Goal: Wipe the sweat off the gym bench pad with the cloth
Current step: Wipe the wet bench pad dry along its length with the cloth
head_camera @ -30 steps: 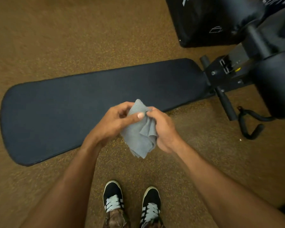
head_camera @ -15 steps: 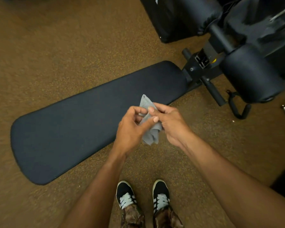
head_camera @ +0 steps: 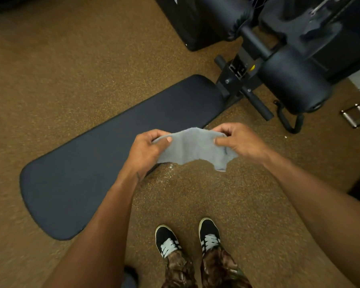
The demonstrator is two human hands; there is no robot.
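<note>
Grip check: left hand (head_camera: 146, 151) and right hand (head_camera: 240, 142) each pinch an end of the cloth (head_camera: 192, 147), spread in the air by the near edge of the pad (head_camera: 81, 167), seemingly not touching it, so wiping looks unstarted and the whole pad remains.

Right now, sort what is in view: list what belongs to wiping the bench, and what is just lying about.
For the job:
- grey cloth, pinched at its ends by the left hand and right hand
- bench pad

Lying about:
- foam leg roller
- metal handle on the floor
- black shoes
</note>
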